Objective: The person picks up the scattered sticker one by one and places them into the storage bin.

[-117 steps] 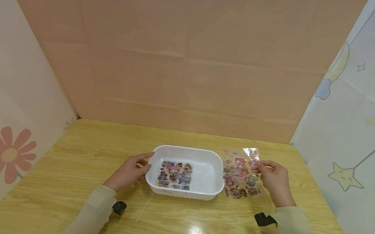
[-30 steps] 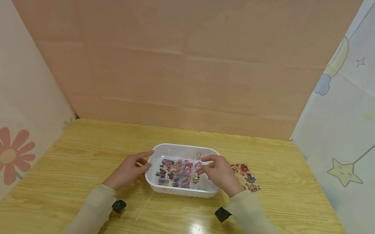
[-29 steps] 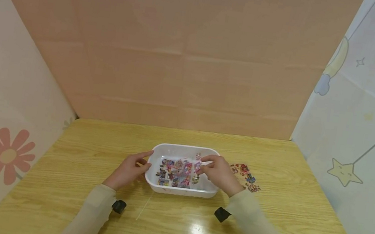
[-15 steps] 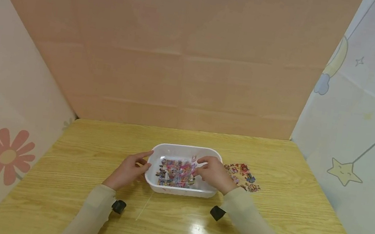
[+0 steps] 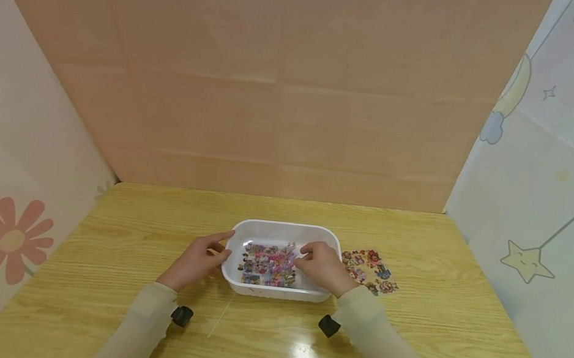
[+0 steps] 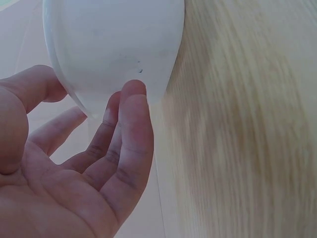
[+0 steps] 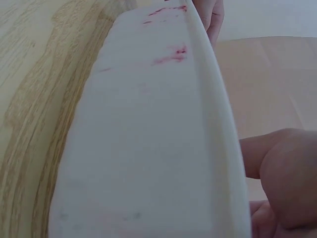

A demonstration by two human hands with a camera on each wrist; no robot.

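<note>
Transparent sticker sheets [image 5: 267, 266] lie inside the left and middle part of a white plastic tray [image 5: 278, 294] on the wood-grain desk [image 5: 166, 204], their colourful prints overlapping so closely that the number of layers cannot be told. The right hand [image 5: 323, 266] reaches over the tray's right side and seems to pinch the right edge of the topmost sheet, so that piece looks to be in place over the tray floor but not yet let go; the rim hides these fingertips from the right wrist view. The left hand [image 5: 201, 259] grips the tray's left end, thumb at the rim and other fingers against the outer wall. A further printed sheet [image 5: 370, 271], perhaps several, is outside on the desk, just right of the tray, so by the look of it not everything has been gathered. The tray's right wall stands between it and the sheets inside, and the right hand covers part of the tray's right half. A thin pale strip [image 5: 220, 316] lies near the tray's near left corner. Reddish smears [image 7: 171, 55] mark the outer wall.
</note>
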